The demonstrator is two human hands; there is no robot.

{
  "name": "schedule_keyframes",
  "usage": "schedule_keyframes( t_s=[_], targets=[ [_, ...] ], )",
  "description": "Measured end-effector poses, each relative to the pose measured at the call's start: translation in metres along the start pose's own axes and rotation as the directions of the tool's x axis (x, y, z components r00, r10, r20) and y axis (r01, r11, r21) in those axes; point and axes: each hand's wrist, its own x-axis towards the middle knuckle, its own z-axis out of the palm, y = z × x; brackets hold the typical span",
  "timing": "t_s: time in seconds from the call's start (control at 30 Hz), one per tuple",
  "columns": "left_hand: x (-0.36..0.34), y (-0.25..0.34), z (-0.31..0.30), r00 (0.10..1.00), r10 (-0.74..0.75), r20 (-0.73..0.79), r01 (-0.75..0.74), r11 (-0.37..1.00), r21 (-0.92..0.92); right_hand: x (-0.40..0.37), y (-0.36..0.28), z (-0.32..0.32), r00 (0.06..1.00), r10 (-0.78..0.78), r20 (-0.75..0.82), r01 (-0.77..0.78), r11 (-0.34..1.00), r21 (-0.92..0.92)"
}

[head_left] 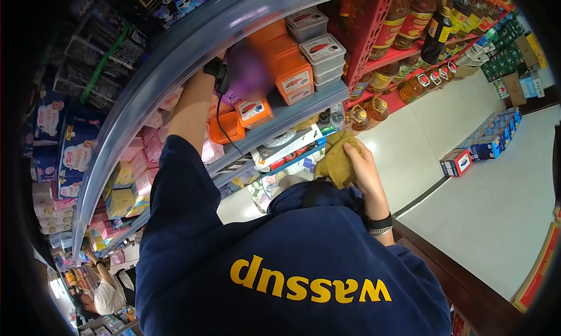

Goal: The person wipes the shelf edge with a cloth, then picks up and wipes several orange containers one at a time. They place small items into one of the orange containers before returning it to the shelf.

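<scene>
My left arm reaches up to a shelf, and a black strapped device with a thin cable sits at the wrist. Fingers of my left hand (214,73) are hidden, so its grip does not show. Beside it is a purple item (245,73), partly blurred. Orange boxes (294,79) and clear-lidded containers (323,49) are stacked to its right. An open orange container (227,127) lies below. In front of my chest, my right hand (361,163) is closed on a mustard-green cloth (337,160).
Oil bottles (418,17) fill red shelving at upper right. Boxed goods (491,140) line the pale floor. Tissue packs (143,172) and diaper-like packs (76,149) fill shelves at left, behind a curved shelf edge (125,93). Another person (111,295) stands at lower left.
</scene>
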Motion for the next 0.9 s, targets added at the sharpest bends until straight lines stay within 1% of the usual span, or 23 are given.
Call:
schedule_keyframes(
  t_s=[0.07,0.13,0.23,0.37,0.43,0.53,0.77,0.87,0.9],
  targets=[
    [-0.002,0.002,-0.001,1.0,0.006,-0.006,-0.006,1.0,0.015,-0.001,0.0,0.0,1.0,0.007,0.006,-0.007,1.0,0.01],
    [-0.005,0.003,0.0,1.0,0.009,-0.009,-0.009,1.0,0.03,-0.001,0.003,-0.002,1.0,0.012,-0.008,-0.012,1.0,-0.028],
    [-0.007,0.005,0.0,1.0,0.014,-0.015,-0.013,0.998,0.056,-0.004,0.003,-0.004,1.0,0.002,-0.012,-0.003,1.0,-0.029],
    [-0.012,0.009,0.0,1.0,0.022,-0.022,-0.02,0.995,0.095,-0.004,0.004,-0.009,1.0,0.002,-0.031,-0.002,1.0,-0.004],
    [-0.015,0.012,0.0,0.999,0.032,-0.027,-0.028,0.993,0.114,-0.003,0.003,-0.012,1.0,0.023,-0.016,-0.023,0.999,-0.026],
    [-0.019,0.017,-0.003,0.998,0.047,-0.034,-0.042,0.988,0.145,-0.002,0.004,-0.013,1.0,0.01,-0.016,-0.01,1.0,-0.014],
    [-0.031,0.025,-0.006,0.996,0.073,-0.048,-0.062,0.977,0.205,0.0,0.004,-0.01,1.0,0.003,-0.007,-0.003,1.0,-0.015],
    [-0.035,0.027,-0.006,0.996,0.079,-0.052,-0.066,0.973,0.219,0.001,0.007,-0.006,0.999,-0.016,-0.028,0.016,1.0,0.007],
    [-0.036,0.027,-0.006,0.995,0.08,-0.052,-0.066,0.972,0.225,0.002,0.008,-0.005,1.0,-0.001,-0.027,0.001,1.0,-0.002]
  ],
)
